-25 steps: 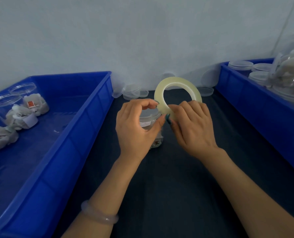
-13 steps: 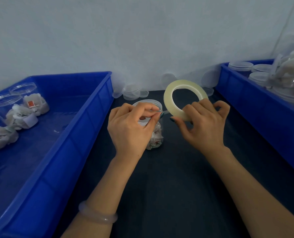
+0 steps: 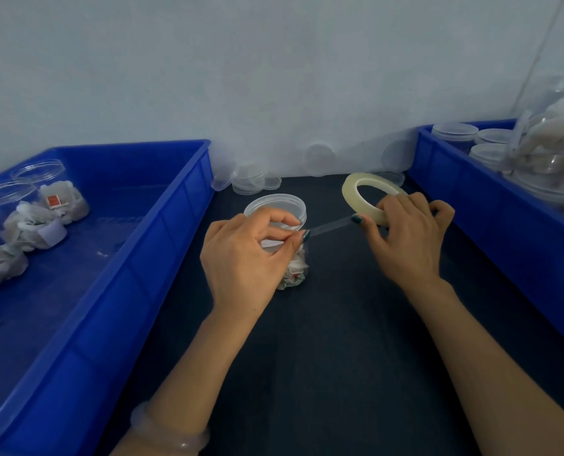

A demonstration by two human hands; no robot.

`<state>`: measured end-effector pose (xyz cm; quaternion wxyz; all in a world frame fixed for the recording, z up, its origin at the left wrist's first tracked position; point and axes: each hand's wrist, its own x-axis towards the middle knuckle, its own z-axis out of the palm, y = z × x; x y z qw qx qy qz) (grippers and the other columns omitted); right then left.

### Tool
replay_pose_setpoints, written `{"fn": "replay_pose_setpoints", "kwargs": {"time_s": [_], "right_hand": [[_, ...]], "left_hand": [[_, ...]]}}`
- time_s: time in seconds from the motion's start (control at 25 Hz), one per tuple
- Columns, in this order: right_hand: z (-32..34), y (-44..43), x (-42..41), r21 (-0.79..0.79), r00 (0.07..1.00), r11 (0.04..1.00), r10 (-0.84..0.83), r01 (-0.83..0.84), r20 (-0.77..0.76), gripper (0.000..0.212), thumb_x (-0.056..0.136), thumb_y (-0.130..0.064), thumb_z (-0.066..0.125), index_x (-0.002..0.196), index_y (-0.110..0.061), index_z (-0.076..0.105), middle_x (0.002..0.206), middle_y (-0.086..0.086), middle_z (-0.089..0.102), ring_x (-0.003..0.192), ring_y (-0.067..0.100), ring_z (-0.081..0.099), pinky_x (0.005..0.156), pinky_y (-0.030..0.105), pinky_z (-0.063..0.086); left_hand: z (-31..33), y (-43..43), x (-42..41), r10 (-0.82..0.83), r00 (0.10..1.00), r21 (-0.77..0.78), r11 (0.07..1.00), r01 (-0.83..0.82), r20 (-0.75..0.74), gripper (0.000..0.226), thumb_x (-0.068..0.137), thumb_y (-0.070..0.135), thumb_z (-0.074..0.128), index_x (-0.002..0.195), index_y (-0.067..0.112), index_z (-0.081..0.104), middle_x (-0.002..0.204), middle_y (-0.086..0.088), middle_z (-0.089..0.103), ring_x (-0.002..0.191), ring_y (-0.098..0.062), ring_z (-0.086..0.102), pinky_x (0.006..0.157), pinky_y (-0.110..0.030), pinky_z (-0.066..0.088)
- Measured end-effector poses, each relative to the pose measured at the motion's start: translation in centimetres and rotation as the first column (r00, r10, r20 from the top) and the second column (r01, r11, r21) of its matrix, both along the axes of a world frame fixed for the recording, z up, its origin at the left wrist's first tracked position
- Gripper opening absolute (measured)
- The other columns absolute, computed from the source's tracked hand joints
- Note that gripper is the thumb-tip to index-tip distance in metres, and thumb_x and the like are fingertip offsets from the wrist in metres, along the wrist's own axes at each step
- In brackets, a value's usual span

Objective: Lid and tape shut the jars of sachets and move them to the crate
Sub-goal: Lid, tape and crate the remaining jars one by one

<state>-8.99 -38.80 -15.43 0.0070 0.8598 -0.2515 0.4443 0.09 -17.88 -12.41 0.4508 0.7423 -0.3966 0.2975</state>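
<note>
Roll (image 3: pixel 359 195) is further right now, so a longer strip (image 3: pixel 330 225) is out. Left hand (image 3: pixel 241 258) grip pinches its end by the lidded jar (image 3: pixel 294 273) mid-tabletop (image 3: pixel 340 357); right hand (image 3: pixel 405 238) grip clamps the roll.

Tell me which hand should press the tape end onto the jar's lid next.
Left. The left hand pinches the free end of the tape strip right beside the lid of the jar, while the right hand grips the tape roll farther off to the side.
</note>
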Motion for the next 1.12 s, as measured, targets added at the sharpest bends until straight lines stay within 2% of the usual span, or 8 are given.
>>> {"fn": "replay_pose_setpoints", "kwargs": {"time_s": [0.16,0.28,0.56,0.8,1.12], "right_hand": [[0.2,1.3,0.7,-0.008,0.999,1.000,0.015,-0.016,-0.044,0.054,0.093,-0.071,0.026,0.082,-0.021,0.045,0.084,-0.007,0.047,0.089,0.021,0.046,0.083,0.040,0.022],[0.3,2.3,1.2,-0.036,0.999,0.999,0.033,-0.035,-0.042,0.057,0.093,-0.072,0.028,0.084,-0.019,0.049,0.086,-0.005,0.050,0.091,0.021,0.046,0.082,0.039,0.022],[0.6,3.1,1.4,-0.002,0.998,1.000,0.030,-0.030,-0.051,0.059,0.092,-0.071,0.027,0.088,-0.018,0.052,0.090,-0.001,0.055,0.095,0.023,0.048,0.084,0.039,0.021],[0.5,3.5,1.7,0.026,0.999,0.999,0.038,-0.037,-0.037,0.058,0.092,-0.071,0.028,0.088,-0.018,0.052,0.089,-0.009,0.042,0.094,0.020,0.046,0.083,0.038,0.021],[0.4,3.6,2.3,0.039,0.998,0.999,0.038,-0.036,-0.042,0.060,0.092,-0.072,0.028,0.089,-0.018,0.054,0.090,-0.002,0.057,0.093,0.021,0.048,0.084,0.038,0.021]], "left_hand": [[-0.2,1.9,-0.1,0.028,0.989,0.032,0.999,-0.024,-0.144,0.014,0.080,0.043,0.076,0.091,0.036,0.073,0.075,0.025,0.070,0.074,0.002,0.067,0.076,-0.044,0.054],[-0.5,3.0,-0.2,0.098,0.973,0.034,0.995,-0.093,-0.211,0.009,0.081,0.044,0.076,0.089,0.039,0.075,0.076,0.028,0.069,0.071,0.002,0.064,0.073,-0.043,0.054],[-0.7,2.9,-0.3,0.202,0.967,0.032,0.979,-0.199,-0.156,0.009,0.083,0.043,0.075,0.086,0.035,0.076,0.077,0.025,0.069,0.059,-0.006,0.052,0.066,-0.037,0.049],[-1.0,2.8,-0.1,0.226,0.963,0.027,0.974,-0.225,-0.149,0.013,0.083,0.047,0.072,0.086,0.035,0.075,0.076,0.028,0.065,0.057,-0.005,0.052,0.067,-0.036,0.050],[-1.3,2.6,0.2,0.216,0.961,-0.012,0.975,-0.221,-0.174,0.012,0.082,0.047,0.070,0.087,0.036,0.074,0.075,0.029,0.063,0.059,-0.001,0.051,0.067,-0.039,0.051]]}}
